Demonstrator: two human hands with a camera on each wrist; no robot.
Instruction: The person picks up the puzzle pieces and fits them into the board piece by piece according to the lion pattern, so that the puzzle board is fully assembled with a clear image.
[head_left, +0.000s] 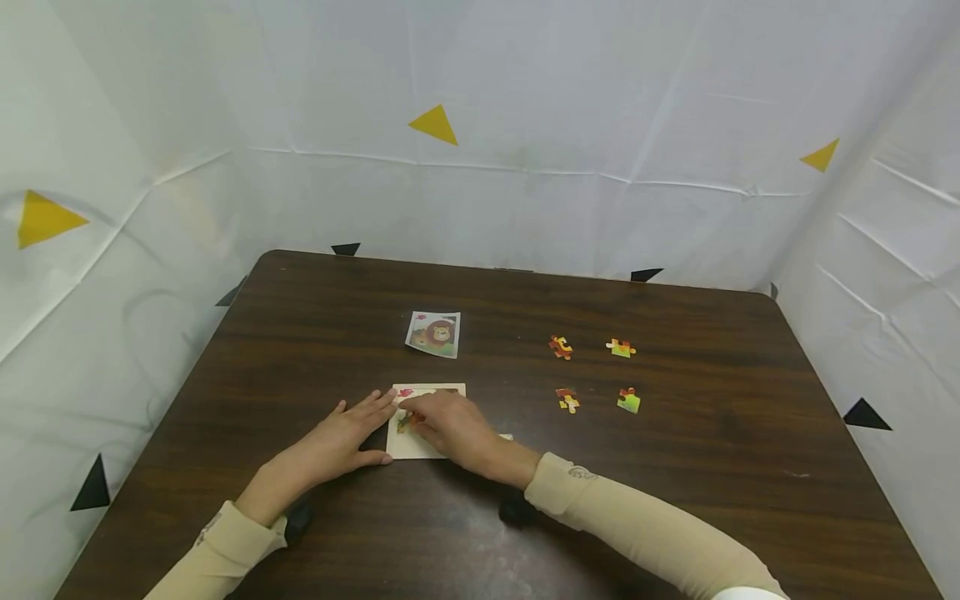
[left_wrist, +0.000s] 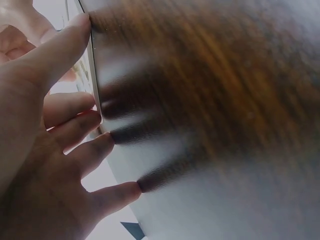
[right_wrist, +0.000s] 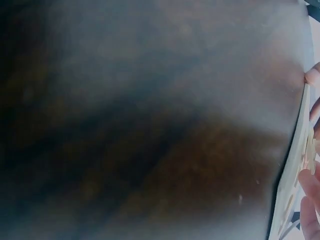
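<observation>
A cream puzzle board (head_left: 411,450) lies flat on the table in front of me, with a pink patch and part of a colored picture showing. My left hand (head_left: 341,442) rests at its left side, fingers spread, the fingertips at the far-left corner and the thumb at the near-left corner. My right hand (head_left: 461,429) is bent over the board and covers much of it. Its thumb and index finger pinch a small puzzle piece (head_left: 405,422) over the left part. In the right wrist view, the fingers (right_wrist: 309,184) are beside the board's edge (right_wrist: 290,175).
Several loose jigsaw pieces (head_left: 628,401) lie spread on the right of the brown table (head_left: 712,467). A lion picture card (head_left: 435,335), one corner curled, lies beyond the board. A pale edge (head_left: 506,437) shows behind my right wrist. White sheeting (head_left: 525,217) surrounds the table.
</observation>
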